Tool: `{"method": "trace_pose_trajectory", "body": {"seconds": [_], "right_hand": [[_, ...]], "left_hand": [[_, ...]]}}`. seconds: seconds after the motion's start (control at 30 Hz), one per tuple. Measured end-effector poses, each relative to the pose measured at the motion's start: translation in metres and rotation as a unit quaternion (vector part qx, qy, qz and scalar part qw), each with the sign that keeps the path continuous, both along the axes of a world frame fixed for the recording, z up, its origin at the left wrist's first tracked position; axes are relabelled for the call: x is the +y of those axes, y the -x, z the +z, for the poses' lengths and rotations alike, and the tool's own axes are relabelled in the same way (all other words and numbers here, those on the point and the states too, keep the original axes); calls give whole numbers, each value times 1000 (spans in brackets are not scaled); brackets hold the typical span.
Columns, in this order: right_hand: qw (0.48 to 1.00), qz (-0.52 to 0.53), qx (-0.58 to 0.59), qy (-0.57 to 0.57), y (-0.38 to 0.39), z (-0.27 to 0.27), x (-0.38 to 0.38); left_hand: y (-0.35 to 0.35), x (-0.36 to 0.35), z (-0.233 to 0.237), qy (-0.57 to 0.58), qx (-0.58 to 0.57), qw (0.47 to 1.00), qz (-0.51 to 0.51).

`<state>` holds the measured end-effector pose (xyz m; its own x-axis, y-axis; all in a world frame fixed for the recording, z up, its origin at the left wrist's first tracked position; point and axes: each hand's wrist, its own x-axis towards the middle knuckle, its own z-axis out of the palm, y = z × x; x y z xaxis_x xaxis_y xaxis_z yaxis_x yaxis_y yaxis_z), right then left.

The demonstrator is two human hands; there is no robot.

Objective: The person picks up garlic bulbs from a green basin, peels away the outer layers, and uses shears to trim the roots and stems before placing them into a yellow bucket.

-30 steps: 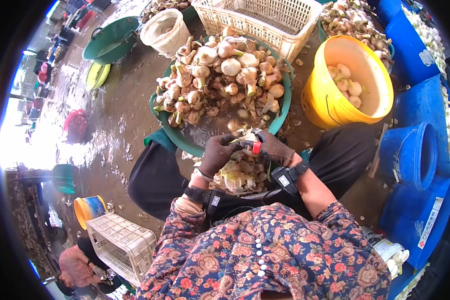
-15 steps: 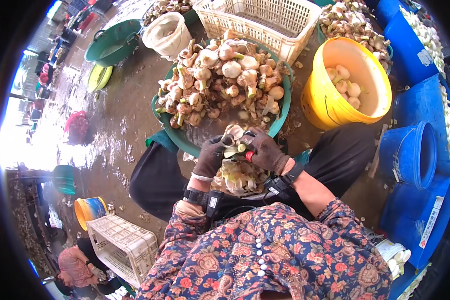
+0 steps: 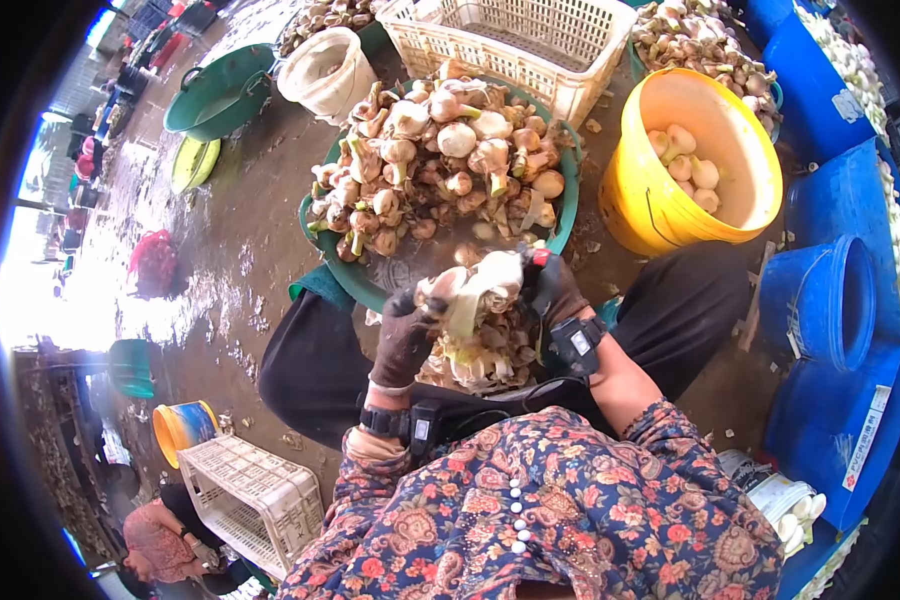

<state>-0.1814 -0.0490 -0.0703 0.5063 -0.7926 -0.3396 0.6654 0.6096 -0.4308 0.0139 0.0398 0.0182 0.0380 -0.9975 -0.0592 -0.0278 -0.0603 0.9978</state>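
Note:
My left hand (image 3: 407,335), in a dark glove, is closed around a garlic bulb (image 3: 444,286). Pale loose skin (image 3: 485,290) hangs from the bulb between my hands. My right hand (image 3: 558,290), gloved too, is curled at the right of this skin, with something small and red at its fingers. Blur hides exactly what the right hand grips. Just beyond my hands a green tub (image 3: 567,215) holds a heap of unpeeled garlic bulbs (image 3: 440,150). Below them, between my legs, lies a pile of stripped skins (image 3: 475,358).
On the right stand a yellow bucket (image 3: 625,190) with several peeled bulbs and a blue bucket (image 3: 810,310). A white crate (image 3: 560,85) and a white bucket (image 3: 325,80) stand behind the tub. At lower left another person (image 3: 165,545) sits near a crate (image 3: 250,490).
My hands have moved apart, the right one up and to the right. Skin that was bunched between them now stretches out from the bulb in my left hand.

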Motion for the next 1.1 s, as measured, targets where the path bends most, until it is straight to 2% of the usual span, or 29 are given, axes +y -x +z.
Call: {"method": "trace_pose_trajectory", "body": {"seconds": [0.03, 0.07, 0.13, 0.17, 0.2, 0.27, 0.3, 0.33, 0.4, 0.43, 0.47, 0.53, 0.57, 0.6, 0.63, 0.73, 0.77, 0.8, 0.87, 1.0, 1.07, 1.1], "right_hand": [[995, -77, -27, -65, 5, -16, -6], [975, -112, 140, -130, 14, 21, -7], [966, -152, 124, -170, 28, -15, -17], [968, -92, 134, -191, 37, -8, -17], [968, -92, 133, -192, 36, -2, -18], [963, -52, 183, -190, 28, 11, -22], [979, -20, 157, -131, 35, -9, -24], [979, -20, 157, -132, 36, -6, -26], [992, -81, -57, -84, 42, 21, -35], [982, -140, -102, -79, 42, 55, -34], [982, -121, -141, 38, 59, 60, -39], [928, -32, -349, 129, 76, 83, -53], [951, -35, -286, 114, 81, 91, -51], [951, -38, -284, 115, 80, 82, -50], [978, -12, -197, 72, 77, 62, -50], [998, 29, 37, -29, 50, 27, -31], [996, 46, 14, -80, 40, 26, -26], [995, 46, 13, -83, 33, 19, -23], [979, 83, 78, -166, 22, -2, -19], [979, 103, 103, -141, 19, -23, -16], [979, 86, 126, -139, 26, -16, -8], [984, 83, 89, -132, 29, -19, -7]], "left_hand": [[-12, 12, -22, 18, 25, 997, 71], [-17, 6, -5, 134, -120, 981, 65], [-17, 5, 36, 107, -114, 982, 109], [-26, 1, 40, 56, -25, 994, 96], [-37, 2, 51, -67, 19, 997, -27], [-36, -9, 44, -222, -69, 944, -235], [-32, -17, 32, -168, -204, 902, -342], [-32, -20, 8, -119, -269, 883, -365], [-30, -35, -38, -121, -389, 872, -271], [-28, -43, -56, -104, -386, 895, -199], [-27, -53, -73, -87, -381, 912, -125], [-28, -73, -116, -131, -371, 913, -106], [-25, -82, -135, -133, -399, 904, -76], [-21, -92, -146, -136, -426, 893, -47], [-16, -105, -151, -168, -429, 881, -108], [-6, -118, -165, -121, -481, 862, -105], [-7, -119, -166, -104, -463, 870, -131], [-8, -119, -167, -107, -463, 870, -133], [-11, -117, -177, -127, -430, 879, -159], [4, -109, -187, -129, -383, 909, -105], [11, -108, -171, -174, -454, 853, -188], [15, -110, -163, -209, -432, 852, -210]]}}
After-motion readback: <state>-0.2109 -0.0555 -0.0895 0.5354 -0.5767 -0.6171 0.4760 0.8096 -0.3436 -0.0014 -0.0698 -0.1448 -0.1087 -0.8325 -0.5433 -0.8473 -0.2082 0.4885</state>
